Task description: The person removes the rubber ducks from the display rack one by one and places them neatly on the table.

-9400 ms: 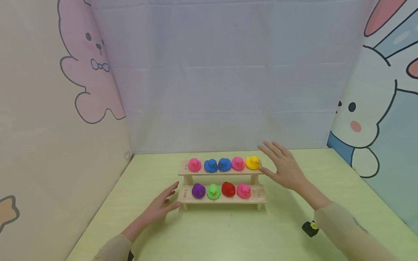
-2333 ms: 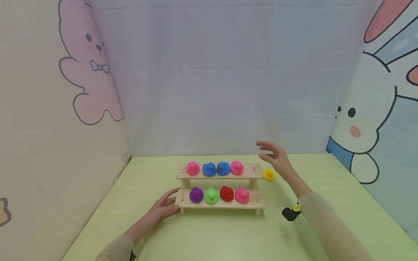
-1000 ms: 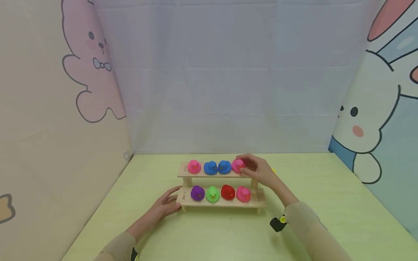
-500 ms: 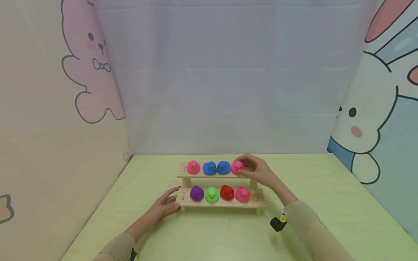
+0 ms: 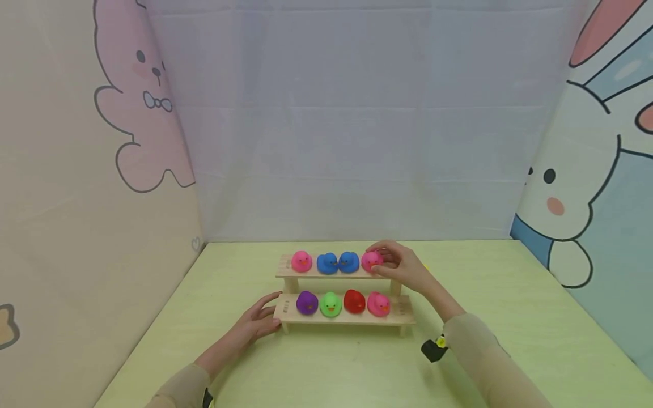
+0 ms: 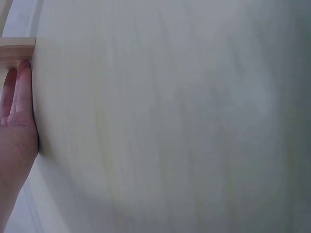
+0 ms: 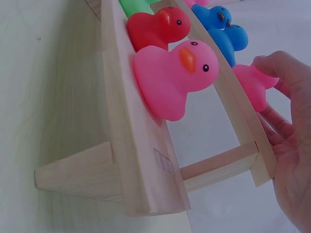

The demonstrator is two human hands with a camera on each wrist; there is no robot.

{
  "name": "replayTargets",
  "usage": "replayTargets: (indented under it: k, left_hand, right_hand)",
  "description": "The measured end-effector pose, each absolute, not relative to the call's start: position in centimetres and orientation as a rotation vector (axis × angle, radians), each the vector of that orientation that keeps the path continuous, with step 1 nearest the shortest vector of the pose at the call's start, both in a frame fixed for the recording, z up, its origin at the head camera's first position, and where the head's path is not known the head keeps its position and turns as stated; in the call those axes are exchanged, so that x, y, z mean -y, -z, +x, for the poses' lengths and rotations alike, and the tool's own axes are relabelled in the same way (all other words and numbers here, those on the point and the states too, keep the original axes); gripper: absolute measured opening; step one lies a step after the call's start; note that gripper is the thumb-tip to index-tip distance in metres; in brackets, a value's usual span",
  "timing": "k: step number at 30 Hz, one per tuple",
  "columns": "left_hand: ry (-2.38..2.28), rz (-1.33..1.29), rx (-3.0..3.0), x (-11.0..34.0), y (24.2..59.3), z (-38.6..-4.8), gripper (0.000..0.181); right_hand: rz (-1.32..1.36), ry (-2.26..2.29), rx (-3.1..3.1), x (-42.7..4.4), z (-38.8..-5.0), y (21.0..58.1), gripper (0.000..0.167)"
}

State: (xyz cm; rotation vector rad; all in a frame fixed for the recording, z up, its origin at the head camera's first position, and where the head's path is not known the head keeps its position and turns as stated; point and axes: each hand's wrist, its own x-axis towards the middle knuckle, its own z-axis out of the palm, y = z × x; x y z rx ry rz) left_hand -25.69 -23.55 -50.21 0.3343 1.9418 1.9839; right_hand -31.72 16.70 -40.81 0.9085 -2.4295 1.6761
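Observation:
A two-tier wooden rack [image 5: 348,319] holds small rubber ducks. My right hand [image 5: 405,269] pinches the pink duck [image 5: 371,260] at the right of the upper shelf; the right wrist view shows the thumb and fingers of my right hand [image 7: 291,116] around this pink duck [image 7: 250,85], low against the shelf. My left hand [image 5: 251,326] grips the left end of the lower shelf, thumb at its front corner. In the left wrist view, the fingers of my left hand [image 6: 17,126] touch the shelf end [image 6: 17,46]. Behind my right wrist, only a yellow bit [image 5: 426,266] shows.
Left of the held duck stand two blue ducks [image 5: 349,262] and another pink duck [image 5: 302,261]. The lower shelf carries purple [image 5: 307,303], green [image 5: 331,305], red [image 5: 354,301] and pink [image 5: 378,304] ducks. Curtains [image 5: 331,124] surround the pale table [image 5: 326,374].
The yellow duck left the upper shelf for the table on the right. My right hand moved left and took hold of the pink duck, which shifted slightly right. My left hand closed on the rack.

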Motion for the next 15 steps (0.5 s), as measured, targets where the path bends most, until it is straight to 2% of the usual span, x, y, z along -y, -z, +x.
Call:
replayTargets:
  k: [15]
  left_hand:
    - [-1.980,0.329,-1.945,23.49,50.04,-25.45,0.072]
  right_hand:
    - [0.954,-1.721,2.369,-16.99,-31.91,41.05,0.039]
